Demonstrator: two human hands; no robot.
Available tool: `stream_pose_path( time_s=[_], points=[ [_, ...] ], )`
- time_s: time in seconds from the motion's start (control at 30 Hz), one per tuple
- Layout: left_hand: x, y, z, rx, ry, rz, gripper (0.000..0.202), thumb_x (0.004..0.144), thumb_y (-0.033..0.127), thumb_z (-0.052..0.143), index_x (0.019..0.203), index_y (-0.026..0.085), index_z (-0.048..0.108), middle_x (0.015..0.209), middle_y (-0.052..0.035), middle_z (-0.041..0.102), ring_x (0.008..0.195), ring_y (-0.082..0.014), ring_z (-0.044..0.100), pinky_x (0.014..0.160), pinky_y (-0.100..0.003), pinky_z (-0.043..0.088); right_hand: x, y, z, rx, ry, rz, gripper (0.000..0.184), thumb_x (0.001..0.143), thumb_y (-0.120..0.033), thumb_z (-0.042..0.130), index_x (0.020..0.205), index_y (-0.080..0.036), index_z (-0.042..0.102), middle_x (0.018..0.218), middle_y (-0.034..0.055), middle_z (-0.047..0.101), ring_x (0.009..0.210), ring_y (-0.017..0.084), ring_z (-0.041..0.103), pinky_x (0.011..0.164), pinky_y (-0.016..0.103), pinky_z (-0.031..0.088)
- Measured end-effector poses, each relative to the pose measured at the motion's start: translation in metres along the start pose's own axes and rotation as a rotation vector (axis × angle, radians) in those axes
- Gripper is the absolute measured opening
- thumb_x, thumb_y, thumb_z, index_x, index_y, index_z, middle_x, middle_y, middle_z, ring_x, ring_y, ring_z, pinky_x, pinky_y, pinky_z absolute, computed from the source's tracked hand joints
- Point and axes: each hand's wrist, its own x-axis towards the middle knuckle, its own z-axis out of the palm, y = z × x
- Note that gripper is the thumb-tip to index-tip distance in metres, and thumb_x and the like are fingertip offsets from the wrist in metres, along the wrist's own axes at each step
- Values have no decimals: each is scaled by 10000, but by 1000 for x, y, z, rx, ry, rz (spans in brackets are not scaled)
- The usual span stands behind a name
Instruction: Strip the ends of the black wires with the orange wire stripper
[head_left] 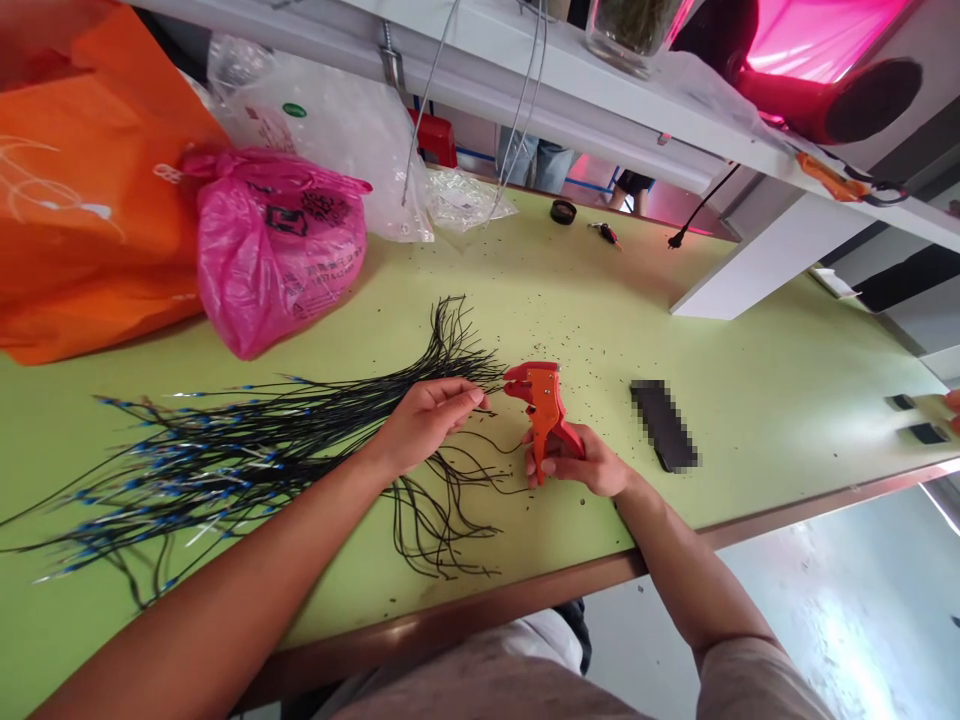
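While the left hand (431,425) grips wire (487,412) and the right hand (592,462) grips pliers (547,402), bag lettering (324,270) is blurred.

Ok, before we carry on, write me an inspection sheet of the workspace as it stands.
Surface: green tabletop, dark scraps scattered about.
Job's things: orange-red hand tool; bundle of black wires, blue pieces toward its left end.
Clutter: pink bag, orange bag and clear plastic bag at back left; pixelated dark item right of the tool.
Hands: right hand grips the tool; left hand has its fingers together near the tool's head, contents unclear.
Cables: plug on the tabletop, cord running upward.
Surroundings: white shelf overhead; jeans-clad legs beyond.
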Motion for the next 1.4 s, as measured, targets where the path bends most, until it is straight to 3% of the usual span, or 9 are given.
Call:
stream_pose_path(
  time_s=[0.2,0.53,0.73,0.97,1.13,1.3,1.4],
  points=[
    [-2,3,-8,85,-19,-17,421,816,596,747,834,176,733,531,96,289,497,-95,222,515,-262,167,-1,3,1,39,-79,35,472,937,-390,889,1259,-129,665,1008,99,776,832,198,770,820,356,610],
    [-3,8,-4,156,9,2,395,779,593,756,759,206,680,544,88,308,509,-102,234,494,-257,159,-2,2,3,28,-90,49,479,924,-422,897,1236,-128,684,983,97,776,819,201,762,811,358,613],
    [-8,13,-1,222,-13,49,355,829,545,714,720,220,623,549,81,322,500,-103,249,479,-260,170,-1,5,6,28,-62,50,457,918,-417,906,1199,-120,701,927,77,770,769,190,752,767,343,611],
    [-9,13,-2,269,-38,124,372,868,538,677,700,223,572,581,77,322,520,-103,248,488,-259,198,0,0,16,33,9,66,418,951,-492,859,1068,-130,684,768,26,719,612,159,702,608,288,566],
    [-10,12,1,296,13,228,367,899,513,632,704,205,586,609,60,375,554,-107,297,510,-251,246,1,-1,26,19,93,82,445,942,-549,842,896,-170,613,650,-6,665,500,143,651,472,242,475],
    [-11,10,6,291,32,273,352,912,486,638,715,198,596,595,73,365,537,-98,285,501,-248,241,0,8,30,-64,229,27,495,970,-592,787,786,-217,522,460,-80,519,326,89,437,356,219,338],
    [-9,7,8,227,29,245,347,917,501,669,765,191,631,595,78,361,538,-98,285,498,-242,238,2,9,28,-46,215,-2,472,969,-579,796,813,-198,565,512,-57,567,366,97,488,394,231,389]
  ],
)
